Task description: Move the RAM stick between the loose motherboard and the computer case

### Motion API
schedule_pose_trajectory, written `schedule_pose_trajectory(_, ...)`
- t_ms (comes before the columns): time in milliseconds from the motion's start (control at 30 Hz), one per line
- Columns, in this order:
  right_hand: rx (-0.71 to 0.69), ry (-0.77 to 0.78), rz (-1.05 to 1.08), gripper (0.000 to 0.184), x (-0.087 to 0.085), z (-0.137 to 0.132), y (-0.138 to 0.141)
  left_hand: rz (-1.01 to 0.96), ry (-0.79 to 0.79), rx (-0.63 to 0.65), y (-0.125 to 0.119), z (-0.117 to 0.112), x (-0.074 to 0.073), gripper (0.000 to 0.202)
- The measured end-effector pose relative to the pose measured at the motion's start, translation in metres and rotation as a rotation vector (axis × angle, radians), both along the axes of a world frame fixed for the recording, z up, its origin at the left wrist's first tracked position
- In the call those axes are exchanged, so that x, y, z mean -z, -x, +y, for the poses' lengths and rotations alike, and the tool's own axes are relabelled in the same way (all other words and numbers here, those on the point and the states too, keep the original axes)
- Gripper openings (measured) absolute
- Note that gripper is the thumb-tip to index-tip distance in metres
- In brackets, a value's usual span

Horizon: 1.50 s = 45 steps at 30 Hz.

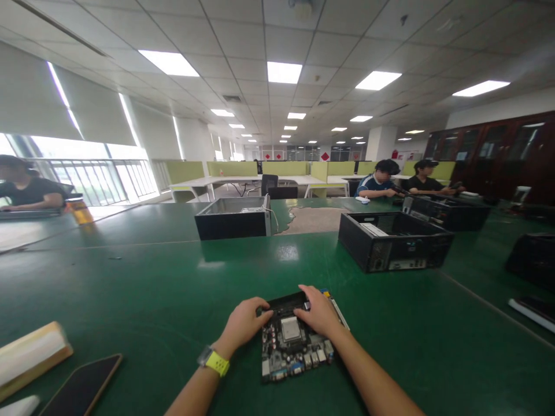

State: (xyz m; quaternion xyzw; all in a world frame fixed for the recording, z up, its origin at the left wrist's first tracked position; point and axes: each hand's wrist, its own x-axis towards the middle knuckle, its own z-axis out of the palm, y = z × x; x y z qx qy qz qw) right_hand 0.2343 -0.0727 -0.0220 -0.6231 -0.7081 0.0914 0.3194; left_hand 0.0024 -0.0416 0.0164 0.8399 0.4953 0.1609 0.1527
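Observation:
A motherboard (299, 352) lies on the green table in front of me, its row of ports facing my side. A square silver processor (291, 329) sits in the socket near its middle. My left hand (245, 322), a yellow-strapped watch (213, 361) on its wrist, grips the board's far left corner between thumb and fingers. Over the far right part of the board, my right hand (319, 313) holds on, thumb on the near side and fingers curled over the far edge. Those fingertips are partly hidden.
Open black computer cases stand farther back: one at centre left (234, 226), one at right (392, 242), another behind it (451, 211). At lower left lie a phone (84, 384) and a pale box (32, 358). Other people sit at left and far right.

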Motion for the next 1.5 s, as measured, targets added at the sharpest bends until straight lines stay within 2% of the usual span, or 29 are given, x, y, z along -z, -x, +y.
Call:
schedule_pose_trajectory(267,0.041,-0.006,-0.05,0.059,0.005,0.001,0.002,0.03,-0.054,0.01,0.004,0.006,0.008,0.033)
schedule_pose_trajectory(567,0.12,-0.016,-0.08,0.055,0.008,-0.003,0.007,0.069,-0.032,0.009,-0.003,0.004,0.007,0.04)
schedule_pose_trajectory(700,0.134,-0.019,-0.062,0.055,0.007,-0.003,0.006,0.078,-0.034,-0.01,-0.005,-0.001,0.001,0.037)
schedule_pose_trajectory(867,0.135,-0.034,-0.036,0.06,0.01,-0.002,0.005,0.104,-0.124,-0.07,-0.014,-0.017,-0.016,0.032)
schedule_pose_trajectory(967,0.121,-0.014,-0.019,0.066,0.013,-0.002,0.005,0.123,-0.143,0.015,-0.024,-0.037,-0.025,0.03)
schedule_pose_trajectory(1067,0.077,-0.002,-0.047,0.079,0.006,0.002,-0.003,0.136,-0.118,0.188,-0.04,-0.062,-0.026,0.031)
schedule_pose_trajectory(1133,0.086,-0.05,-0.097,0.079,-0.012,0.011,-0.019,0.148,-0.094,0.309,-0.054,-0.077,-0.021,0.041)
schedule_pose_trajectory(1200,0.191,-0.15,-0.163,0.067,-0.04,0.025,-0.048,0.199,-0.056,0.413,-0.071,-0.088,-0.015,0.054)
schedule_pose_trajectory(1267,0.413,-0.258,-0.254,0.057,-0.071,0.043,-0.089,0.284,-0.008,0.46,-0.086,-0.092,-0.01,0.056)
schedule_pose_trajectory(1333,0.608,-0.282,-0.367,0.059,-0.098,0.06,-0.137,0.353,0.01,0.458,-0.097,-0.092,-0.006,0.045)
schedule_pose_trajectory(1400,0.714,-0.189,-0.413,0.065,-0.114,0.074,-0.186,0.406,-0.004,0.438,-0.098,-0.087,-0.003,0.035)
schedule_pose_trajectory(1500,0.632,0.174,-0.327,0.077,-0.117,0.087,-0.246,0.449,-0.06,0.406,-0.083,-0.074,0.0,0.031)
